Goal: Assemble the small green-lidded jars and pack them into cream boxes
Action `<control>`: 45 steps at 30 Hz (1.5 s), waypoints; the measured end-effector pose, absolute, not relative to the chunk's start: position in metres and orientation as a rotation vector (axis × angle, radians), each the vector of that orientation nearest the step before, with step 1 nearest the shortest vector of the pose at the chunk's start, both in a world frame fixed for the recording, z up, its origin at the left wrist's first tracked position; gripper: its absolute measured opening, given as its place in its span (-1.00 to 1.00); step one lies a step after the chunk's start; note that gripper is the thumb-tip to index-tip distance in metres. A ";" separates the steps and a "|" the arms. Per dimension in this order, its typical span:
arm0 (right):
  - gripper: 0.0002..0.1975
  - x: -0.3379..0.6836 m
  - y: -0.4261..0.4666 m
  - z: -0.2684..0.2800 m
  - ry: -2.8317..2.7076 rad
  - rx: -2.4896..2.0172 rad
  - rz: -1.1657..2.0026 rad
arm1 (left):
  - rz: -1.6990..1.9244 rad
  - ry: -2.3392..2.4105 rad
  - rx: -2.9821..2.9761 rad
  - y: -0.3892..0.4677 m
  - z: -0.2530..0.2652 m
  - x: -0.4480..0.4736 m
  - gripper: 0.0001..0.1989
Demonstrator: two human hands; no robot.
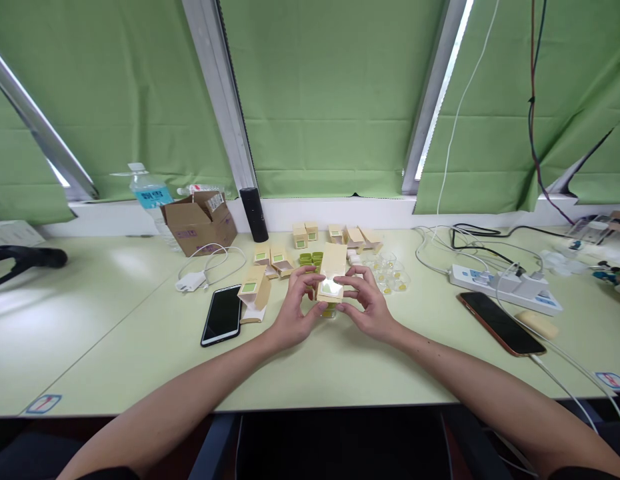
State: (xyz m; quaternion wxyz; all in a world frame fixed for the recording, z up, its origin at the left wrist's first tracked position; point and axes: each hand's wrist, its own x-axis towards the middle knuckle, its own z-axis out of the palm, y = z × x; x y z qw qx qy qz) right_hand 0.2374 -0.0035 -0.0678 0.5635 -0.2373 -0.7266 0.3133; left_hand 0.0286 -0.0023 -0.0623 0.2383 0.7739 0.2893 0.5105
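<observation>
Between both hands, over the middle of the table, is a small cream paper box (pixel 334 259) with its long flap standing up and a shiny window facing me. My left hand (pixel 297 312) grips its left side, thumb low and fingers higher. My right hand (pixel 373 308) holds the right side the same way. Just under the box a green piece shows, mostly hidden. Behind my left fingers sit small green containers (pixel 311 259). Clear plastic cups (pixel 390 275) with yellow bits lie right of my right hand. An open cream box (pixel 254 288) stands to the left.
More cream boxes (pixel 300 236) stand at the back. A black-screened phone (pixel 222 315) and white charger (pixel 191 281) lie left, near a cardboard box (pixel 200 223), a water bottle (pixel 151 198) and a black cylinder (pixel 254 215). Right are a power strip (pixel 505 289), cables and another phone (pixel 500 323).
</observation>
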 end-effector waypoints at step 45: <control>-0.51 0.238 -0.010 -0.055 -2.465 -1.119 0.127 | 1.343 0.833 1.623 0.036 -0.070 0.011 -0.38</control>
